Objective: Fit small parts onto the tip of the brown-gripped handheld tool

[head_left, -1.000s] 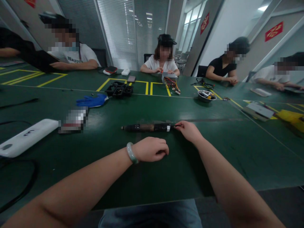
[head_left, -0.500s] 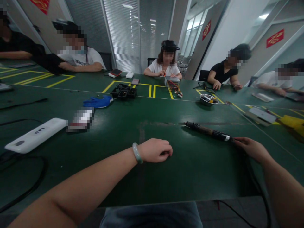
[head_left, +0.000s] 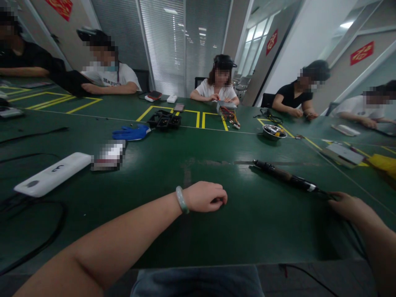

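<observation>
My left hand (head_left: 206,196) rests on the green table, its fingers curled in with nothing visible in them; a pale green bangle (head_left: 182,200) circles the wrist. On the right lies a black electric screwdriver (head_left: 284,176), its tip pointing left and away from me. Its cable (head_left: 324,193) runs back from the rear end into my right hand (head_left: 348,206), whose fingers are closed around it. Part of those fingers and the cable beneath them are hidden. From there the cable drops toward the table's front edge.
To the left are a white power strip (head_left: 52,175), a blurred-out phone-like item (head_left: 109,156) and a blue glove (head_left: 131,133). Farther back sit black plastic parts (head_left: 163,119) and a metal bowl (head_left: 274,132) of small items. Several people work across the table, one at a grey box with wires (head_left: 227,109).
My right hand has moved right and slightly toward me along with the cable. The screwdriver has shifted right with it. My left hand stays in place on the table.
</observation>
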Available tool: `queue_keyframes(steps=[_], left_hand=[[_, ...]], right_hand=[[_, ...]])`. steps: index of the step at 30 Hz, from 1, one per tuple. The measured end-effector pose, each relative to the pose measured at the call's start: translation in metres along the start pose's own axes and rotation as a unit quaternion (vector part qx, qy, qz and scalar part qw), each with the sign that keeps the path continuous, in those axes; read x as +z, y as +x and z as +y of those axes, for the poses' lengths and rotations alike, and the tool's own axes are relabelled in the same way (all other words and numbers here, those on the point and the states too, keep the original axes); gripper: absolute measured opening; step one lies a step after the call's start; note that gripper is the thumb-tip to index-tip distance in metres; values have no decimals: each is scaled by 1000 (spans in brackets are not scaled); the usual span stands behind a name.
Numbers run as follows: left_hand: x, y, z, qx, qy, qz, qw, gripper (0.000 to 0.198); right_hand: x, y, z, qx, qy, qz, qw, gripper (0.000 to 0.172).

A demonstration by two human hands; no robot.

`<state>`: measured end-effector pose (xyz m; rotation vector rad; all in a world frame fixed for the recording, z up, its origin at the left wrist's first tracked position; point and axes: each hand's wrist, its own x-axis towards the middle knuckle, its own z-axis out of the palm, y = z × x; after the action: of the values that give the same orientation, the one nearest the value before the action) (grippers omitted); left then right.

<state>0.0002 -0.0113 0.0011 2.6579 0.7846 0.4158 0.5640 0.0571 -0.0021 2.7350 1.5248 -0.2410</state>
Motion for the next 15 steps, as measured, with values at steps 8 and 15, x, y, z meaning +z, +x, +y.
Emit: queue_keyframes(steps=[8, 15], left_hand=[[1, 0, -1, 1, 0, -2, 1000, 17], [-1, 2, 1, -12, 0, -18, 1000, 17]], right_hand=[[22, -24, -75, -111, 19, 122, 986, 56], [35, -23, -119, -144, 87, 150, 974, 51]])
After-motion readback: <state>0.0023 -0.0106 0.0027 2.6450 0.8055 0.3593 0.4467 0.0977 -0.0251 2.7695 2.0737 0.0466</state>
